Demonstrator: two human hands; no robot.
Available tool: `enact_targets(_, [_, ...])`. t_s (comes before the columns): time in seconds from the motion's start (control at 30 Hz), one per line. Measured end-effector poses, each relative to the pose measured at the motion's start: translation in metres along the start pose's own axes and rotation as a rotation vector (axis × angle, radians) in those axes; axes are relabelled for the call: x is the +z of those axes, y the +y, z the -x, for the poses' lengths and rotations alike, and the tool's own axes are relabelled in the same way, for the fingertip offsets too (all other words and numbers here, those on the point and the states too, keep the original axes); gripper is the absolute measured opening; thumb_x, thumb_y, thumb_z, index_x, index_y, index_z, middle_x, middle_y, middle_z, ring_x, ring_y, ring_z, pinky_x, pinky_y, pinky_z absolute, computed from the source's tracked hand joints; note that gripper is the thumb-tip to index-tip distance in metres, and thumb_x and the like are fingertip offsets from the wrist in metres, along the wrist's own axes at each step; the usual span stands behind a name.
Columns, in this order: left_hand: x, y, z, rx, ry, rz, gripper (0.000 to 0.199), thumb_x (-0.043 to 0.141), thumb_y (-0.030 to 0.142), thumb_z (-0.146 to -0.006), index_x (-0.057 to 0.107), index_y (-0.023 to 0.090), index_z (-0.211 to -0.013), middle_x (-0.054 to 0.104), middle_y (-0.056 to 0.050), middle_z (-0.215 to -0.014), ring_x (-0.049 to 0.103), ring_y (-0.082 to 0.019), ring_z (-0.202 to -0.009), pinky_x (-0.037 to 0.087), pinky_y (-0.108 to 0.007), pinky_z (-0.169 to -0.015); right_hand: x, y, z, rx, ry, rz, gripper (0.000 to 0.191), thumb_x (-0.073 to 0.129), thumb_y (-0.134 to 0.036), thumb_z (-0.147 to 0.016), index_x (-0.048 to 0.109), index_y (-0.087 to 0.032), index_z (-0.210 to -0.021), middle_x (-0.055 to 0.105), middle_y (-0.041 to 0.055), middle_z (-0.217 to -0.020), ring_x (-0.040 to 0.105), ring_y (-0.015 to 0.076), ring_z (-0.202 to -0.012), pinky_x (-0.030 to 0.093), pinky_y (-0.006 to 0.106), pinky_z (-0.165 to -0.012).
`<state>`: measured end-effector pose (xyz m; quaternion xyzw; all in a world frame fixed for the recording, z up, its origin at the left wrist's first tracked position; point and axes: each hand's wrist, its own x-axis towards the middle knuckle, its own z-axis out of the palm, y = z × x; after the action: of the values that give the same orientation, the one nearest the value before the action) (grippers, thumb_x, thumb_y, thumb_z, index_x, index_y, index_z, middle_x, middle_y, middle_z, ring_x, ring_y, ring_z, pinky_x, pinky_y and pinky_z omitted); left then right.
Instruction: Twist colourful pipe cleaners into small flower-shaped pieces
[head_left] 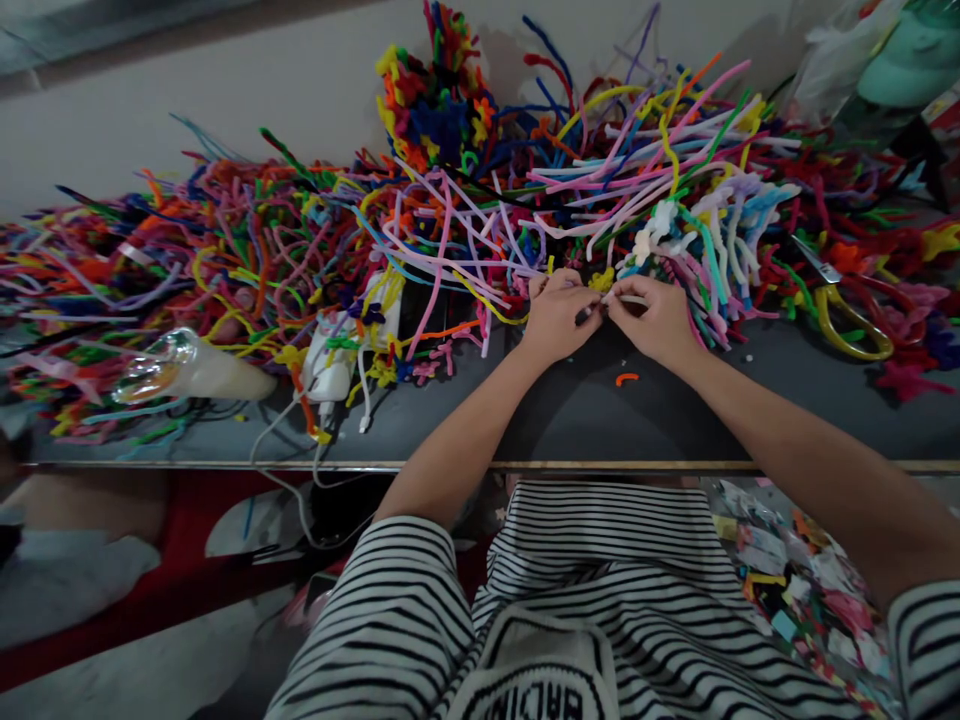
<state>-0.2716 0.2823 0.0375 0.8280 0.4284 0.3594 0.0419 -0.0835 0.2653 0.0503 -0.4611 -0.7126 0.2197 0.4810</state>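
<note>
At the middle of the dark table, my left hand (561,318) and my right hand (654,318) meet fingertip to fingertip. Both are closed in a pinch on a short whitish pipe cleaner (636,299), whose ends are mostly hidden by the fingers. Just beyond the fingertips lies a yellow fuzzy piece (601,279). To the right of my right hand is a bunch of white, pink and teal pipe cleaners (712,250). A small orange pipe cleaner scrap (627,379) rests on the tabletop below the hands.
Heaped pipe cleaners (247,240) run along the wall. Yellow-handled scissors (851,325) lie at right. At left are a clear-topped cup (195,368) and a white charger (328,365) with a cable hanging over the table edge (600,466). Another person's leg (82,510) shows at lower left.
</note>
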Motion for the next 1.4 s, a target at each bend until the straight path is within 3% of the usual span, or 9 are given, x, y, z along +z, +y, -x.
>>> enact_targets(0.17, [0.001,0.000,0.002,0.017,0.010,-0.071,0.012,0.067,0.025,-0.090,0.078,0.024,-0.094,0.080,-0.004,-0.091,0.066,-0.028,-0.116,0.041,-0.052,-0.108,0.001,0.003,0.001,-0.067,-0.001,0.113,0.009,0.066,-0.029,-0.088,0.070,-0.022,-0.086,0.076,0.0069,-0.088,0.071,0.0237,-0.083,0.060,0.041,-0.084])
enact_targets(0.37, [-0.002,0.002,0.003,0.038,0.052,-0.109,0.020,0.065,0.028,-0.097,0.077,0.025,-0.112,0.082,-0.008,-0.109,0.065,-0.029,-0.130,0.041,-0.051,-0.111,0.005,0.008,-0.001,0.034,0.054,-0.100,0.019,0.069,-0.039,-0.088,0.068,-0.021,-0.082,0.072,0.0045,-0.075,0.067,0.0188,-0.067,0.058,0.035,-0.067])
enact_targets(0.53, [0.001,-0.001,0.003,0.054,0.113,-0.110,0.019,0.066,0.029,-0.097,0.079,0.025,-0.110,0.082,-0.007,-0.107,0.068,-0.028,-0.123,0.045,-0.050,-0.109,0.012,0.011,-0.003,0.221,0.014,-0.334,0.038,0.078,-0.058,-0.081,0.067,-0.021,-0.080,0.063,0.0003,-0.064,0.054,0.0122,-0.048,0.045,0.028,-0.046])
enact_targets(0.7, [0.003,0.001,0.003,0.043,0.173,-0.064,0.019,0.063,0.030,-0.101,0.082,0.025,-0.105,0.083,-0.006,-0.100,0.068,-0.026,-0.117,0.047,-0.049,-0.105,0.013,0.011,-0.005,0.281,-0.042,-0.474,0.051,0.082,-0.070,-0.073,0.067,-0.021,-0.079,0.060,-0.0014,-0.061,0.049,0.0096,-0.044,0.037,0.026,-0.042])
enact_targets(1.03, [0.004,-0.008,-0.001,-0.213,0.197,0.306,0.011,0.084,0.030,-0.087,0.083,0.025,-0.097,0.075,-0.005,-0.091,0.068,-0.020,-0.103,0.057,-0.036,-0.094,0.009,0.011,-0.007,0.268,-0.129,-0.536,0.057,0.082,-0.076,-0.073,0.069,-0.022,-0.087,0.061,-0.0014,-0.066,0.050,0.0094,-0.045,0.036,0.026,-0.041])
enact_targets(1.2, [0.008,-0.011,-0.002,-0.228,0.177,0.511,0.020,0.083,0.043,-0.086,0.083,0.025,-0.093,0.075,-0.004,-0.085,0.068,-0.018,-0.095,0.057,-0.034,-0.088,0.010,0.009,-0.004,0.215,-0.117,-0.549,0.056,0.075,-0.077,-0.080,0.068,-0.023,-0.090,0.062,-0.0013,-0.067,0.049,0.0097,-0.045,0.039,0.027,-0.042])
enact_targets(1.4, [0.009,-0.016,-0.002,-0.211,0.195,0.615,0.030,0.080,0.056,-0.086,0.082,0.026,-0.090,0.074,-0.003,-0.085,0.067,-0.019,-0.095,0.054,-0.037,-0.093,0.011,0.007,-0.002,0.156,-0.044,-0.488,0.055,0.074,-0.077,-0.080,0.070,-0.023,-0.091,0.064,-0.0003,-0.070,0.049,0.0102,-0.048,0.043,0.028,-0.046])
